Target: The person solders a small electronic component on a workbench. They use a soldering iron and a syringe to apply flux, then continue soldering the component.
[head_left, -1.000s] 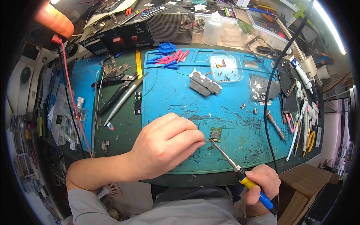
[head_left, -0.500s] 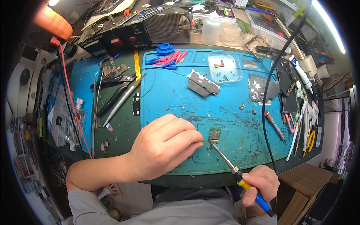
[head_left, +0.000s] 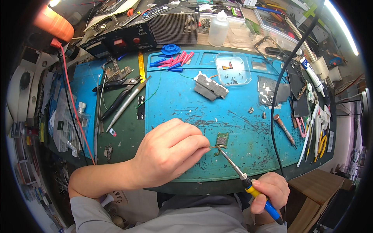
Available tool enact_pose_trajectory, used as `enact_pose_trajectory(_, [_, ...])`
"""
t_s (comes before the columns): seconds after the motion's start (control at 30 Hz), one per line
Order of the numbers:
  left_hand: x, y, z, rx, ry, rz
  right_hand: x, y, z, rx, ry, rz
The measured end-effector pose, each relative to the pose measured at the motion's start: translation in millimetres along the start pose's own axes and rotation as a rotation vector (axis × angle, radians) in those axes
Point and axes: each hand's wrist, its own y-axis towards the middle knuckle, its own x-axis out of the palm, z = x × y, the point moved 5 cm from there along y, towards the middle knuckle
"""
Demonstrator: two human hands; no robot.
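Note:
In my right hand (head_left: 270, 190) is a soldering iron (head_left: 254, 191) with a yellow and blue handle, gripped like a pen. Its metal tip points up and left, meeting the lower edge of a small green circuit board (head_left: 222, 139) on the blue mat. My left hand (head_left: 173, 149) is closed in a pinch just left of that tip. A thin copper-coloured strand (head_left: 213, 147) runs from its fingertips to the tip; whether it is wire or braid I cannot tell. Below the board's edge lies a small curled piece (head_left: 216, 153).
Further back on the blue mat (head_left: 175, 101) lie a grey shield part (head_left: 211, 87) and a clear tray (head_left: 234, 69) with tiny screws. A black cable (head_left: 274, 105) hangs at the right, near a screwdriver (head_left: 284, 131). Pliers (head_left: 116, 101) and a silver pen-shaped tool (head_left: 128, 103) lie left.

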Motion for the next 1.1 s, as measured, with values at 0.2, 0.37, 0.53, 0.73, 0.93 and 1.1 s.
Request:
enact_pose_trajectory(0.2, [0.3, 0.4, 0.0, 0.000, -0.003, 0.004, 0.4, -1.0, 0.3, -0.001, 0.007, -0.001])
enact_pose_trajectory(0.37, [1.0, -0.1, -0.5, 0.019, -0.005, -0.010, -0.3, -0.6, -0.1, 0.005, -0.004, -0.016])
enact_pose_trajectory(0.53, [2.0, 0.7, -0.1, 0.051, -0.026, -0.037, 0.6, 0.4, -0.4, 0.006, 0.000, -0.020])
enact_pose_trajectory(0.73, [2.7, 0.2, -1.8, 0.052, -0.037, -0.038, 0.3, 0.2, -0.3, 0.006, -0.001, -0.017])
enact_pose_trajectory(0.93, [2.5, 0.5, -1.2, 0.040, -0.029, -0.041, 0.9, 0.2, -0.8, 0.006, -0.007, -0.016])
enact_pose_trajectory(1.1, [3.0, 0.4, -1.8, 0.038, -0.034, -0.040, 0.7, 0.9, -1.5, 0.010, -0.014, -0.030])
